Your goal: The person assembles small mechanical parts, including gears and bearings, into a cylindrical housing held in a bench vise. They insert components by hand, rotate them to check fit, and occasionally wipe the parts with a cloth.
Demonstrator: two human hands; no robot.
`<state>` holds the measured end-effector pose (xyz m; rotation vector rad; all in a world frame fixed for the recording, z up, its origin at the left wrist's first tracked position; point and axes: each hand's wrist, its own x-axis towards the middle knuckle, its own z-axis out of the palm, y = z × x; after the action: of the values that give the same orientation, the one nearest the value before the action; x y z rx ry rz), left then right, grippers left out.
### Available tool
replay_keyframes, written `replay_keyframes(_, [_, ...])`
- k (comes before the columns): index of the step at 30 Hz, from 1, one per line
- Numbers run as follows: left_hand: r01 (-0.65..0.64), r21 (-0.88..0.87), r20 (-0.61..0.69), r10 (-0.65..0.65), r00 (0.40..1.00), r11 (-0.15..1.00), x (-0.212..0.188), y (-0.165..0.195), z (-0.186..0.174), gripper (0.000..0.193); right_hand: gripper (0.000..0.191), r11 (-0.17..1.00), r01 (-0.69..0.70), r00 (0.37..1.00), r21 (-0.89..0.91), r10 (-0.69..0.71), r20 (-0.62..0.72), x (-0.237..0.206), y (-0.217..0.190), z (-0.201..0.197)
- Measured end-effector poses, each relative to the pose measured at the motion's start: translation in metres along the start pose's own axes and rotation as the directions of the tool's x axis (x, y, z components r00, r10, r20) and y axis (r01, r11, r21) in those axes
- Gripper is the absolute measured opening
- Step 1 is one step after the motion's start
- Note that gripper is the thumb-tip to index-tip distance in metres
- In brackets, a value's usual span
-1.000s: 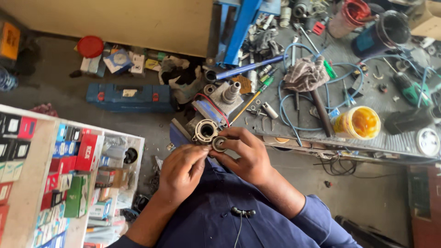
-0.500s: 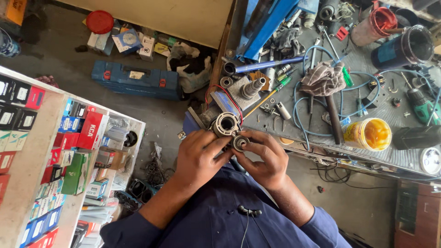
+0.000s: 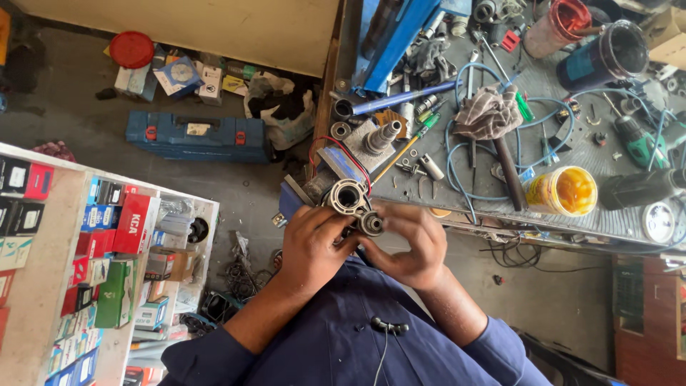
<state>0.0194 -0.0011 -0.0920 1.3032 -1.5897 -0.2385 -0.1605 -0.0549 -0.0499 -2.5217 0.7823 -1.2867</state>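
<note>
My left hand (image 3: 314, 246) and my right hand (image 3: 409, 244) meet at the middle of the view, just below the near edge of the workbench (image 3: 614, 221). Between their fingertips sits a small round metal bearing-like part (image 3: 371, 223), and both hands grip it. Right above it is the round open end of a grey motor housing (image 3: 346, 196) with red wires, which my left fingers touch. Dark blue sleeves cover both forearms.
The bench carries a yellow grease tub (image 3: 567, 190), a rag (image 3: 488, 113), blue cable, a hammer (image 3: 509, 174), screwdrivers and dark cans (image 3: 609, 53). A blue tool case (image 3: 196, 136) lies on the floor. A shelf with several small boxes (image 3: 107, 243) stands at the left.
The view has shifted, so the bench and hands sit a little lower and more central. Both hands stay together on the small round part at the housing's mouth.
</note>
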Motion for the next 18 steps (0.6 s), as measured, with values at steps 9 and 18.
replay_keyframes(9, [0.013,0.041,0.017,-0.014,1.000,0.999,0.004,0.013,-0.001,0.032,0.037,0.949,-0.232,0.926,0.213,0.149,0.346,0.020,0.009,-0.026])
replay_keyframes(18, [0.036,0.029,0.022,-0.036,0.999,0.999,0.010,0.023,-0.003,0.028,0.037,0.916,-0.152,0.984,0.370,0.104,0.147,-0.011,0.025,-0.012])
